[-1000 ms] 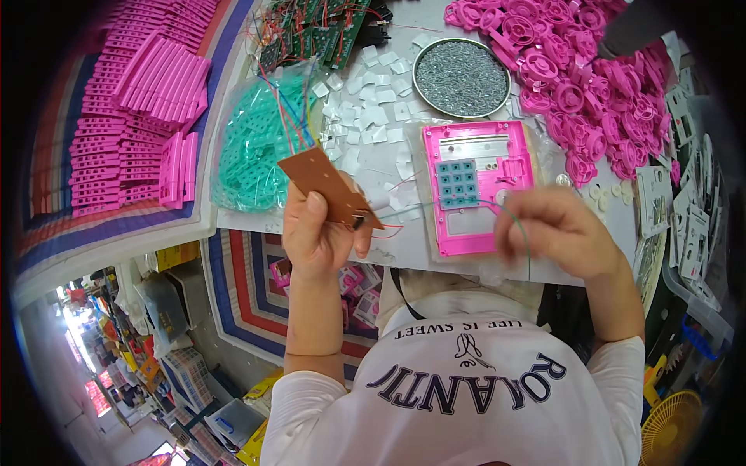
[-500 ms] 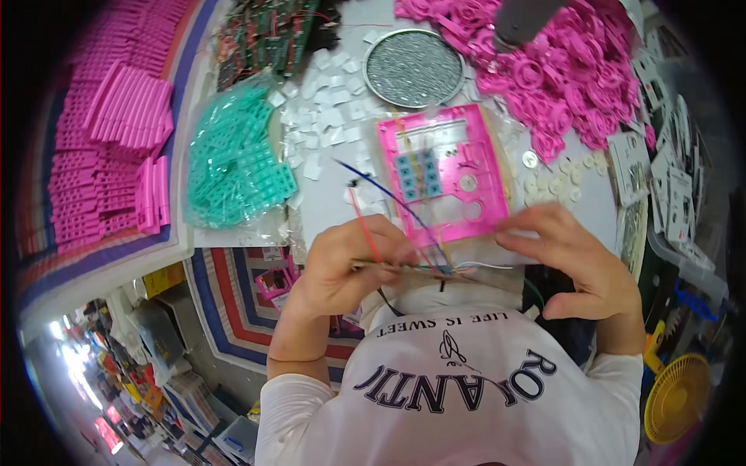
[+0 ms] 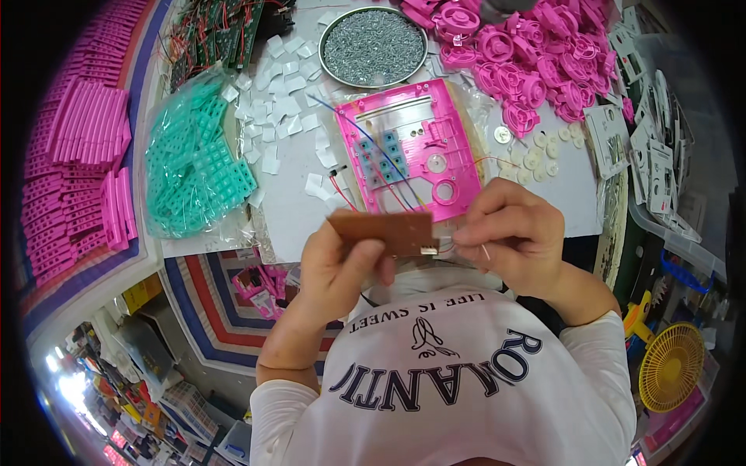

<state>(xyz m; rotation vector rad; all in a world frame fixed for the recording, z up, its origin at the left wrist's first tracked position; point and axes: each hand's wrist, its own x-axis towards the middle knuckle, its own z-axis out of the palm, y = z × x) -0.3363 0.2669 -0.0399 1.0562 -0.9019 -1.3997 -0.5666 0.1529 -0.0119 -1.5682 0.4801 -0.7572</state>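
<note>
My left hand (image 3: 332,268) grips a brown circuit board (image 3: 400,229) by its left end, thumb across the near face. Thin wires in red, blue and other colours trail from the board; the blue wire (image 3: 348,120) arches over the table. At the board's right end, my right hand (image 3: 517,241) is closed with fingertips pinched on thin wires (image 3: 486,250). Just beyond the board lies an open pink plastic casing (image 3: 460,167) with screw posts and round openings. A teal rubber keypad (image 3: 381,161) sits in its left part.
A round tray of small screws (image 3: 374,46) stands beyond the casing. Pink plastic parts (image 3: 536,62) are heaped far right, near white discs (image 3: 536,159). White squares (image 3: 284,85), a bag of teal keypads (image 3: 194,163), more circuit boards (image 3: 214,35) and stacked pink strips (image 3: 89,124) lie left.
The circuit board has turned from edge-on to show its brown face. My right hand has moved inward and closed on the wires. The whole view has shifted slightly.
</note>
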